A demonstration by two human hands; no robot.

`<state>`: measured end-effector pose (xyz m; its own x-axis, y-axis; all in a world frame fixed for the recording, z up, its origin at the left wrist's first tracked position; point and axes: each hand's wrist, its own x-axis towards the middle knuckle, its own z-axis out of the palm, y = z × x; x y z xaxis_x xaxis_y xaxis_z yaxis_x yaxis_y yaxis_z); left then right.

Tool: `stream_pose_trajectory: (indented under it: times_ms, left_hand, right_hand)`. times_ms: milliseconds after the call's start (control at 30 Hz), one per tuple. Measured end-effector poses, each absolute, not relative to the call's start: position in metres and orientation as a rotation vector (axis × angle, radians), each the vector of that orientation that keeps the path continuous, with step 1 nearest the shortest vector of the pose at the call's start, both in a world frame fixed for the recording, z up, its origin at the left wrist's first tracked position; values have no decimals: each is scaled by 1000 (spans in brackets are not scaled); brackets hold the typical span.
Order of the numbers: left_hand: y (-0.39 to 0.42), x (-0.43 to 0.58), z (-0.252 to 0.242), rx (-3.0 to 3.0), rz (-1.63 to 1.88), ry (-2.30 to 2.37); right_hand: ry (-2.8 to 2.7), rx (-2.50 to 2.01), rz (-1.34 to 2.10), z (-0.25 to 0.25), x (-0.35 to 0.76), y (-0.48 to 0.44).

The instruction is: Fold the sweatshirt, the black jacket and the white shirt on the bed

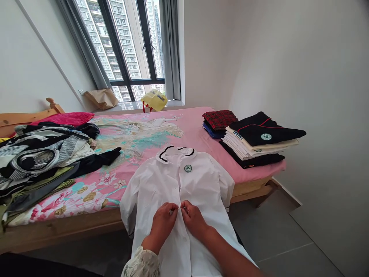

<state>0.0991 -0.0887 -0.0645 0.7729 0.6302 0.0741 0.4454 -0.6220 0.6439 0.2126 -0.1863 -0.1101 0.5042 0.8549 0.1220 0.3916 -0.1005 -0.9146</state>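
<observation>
A white short-sleeved shirt (157, 188) with a black-trimmed collar and a round green badge (188, 168) lies face up over the edge of the bed, its lower part hanging towards me. My left hand (165, 221) pinches the front opening at mid-chest, fingertips closed on the fabric edge. Close beside it, my right hand (193, 218) pinches the other edge of the opening. The fingertips of both hands nearly meet. Any button between them is too small to make out. Below the hands the front edges overlap.
A heap of loose clothes (37, 157) lies on the left of the bed (196, 123). Folded clothes (245, 148) are stacked at the right, beside a folded red plaid garment (220, 120). A paper bag (102, 99) and a yellow bag (155, 100) sit by the window.
</observation>
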Motion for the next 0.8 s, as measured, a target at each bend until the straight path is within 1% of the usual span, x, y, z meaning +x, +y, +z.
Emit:
stream_pose_trajectory:
  times_ms: [300,600,733,800]
  left_hand:
    - [-91,98,-63,2200,472,857]
    - [-79,106,-64,2230,428,707]
    - [-82,105,-60,2243,422,747]
    - [-86,104,-61,2265,446,778]
  right_hand:
    - [-1100,-1679,526,-113,208,-183]
    - [-1100,-1665,455,-116,209,-178]
    - [-967,-1687,546,-113,208,-178]
    - [-818,-1692,709,-112,208,-178]
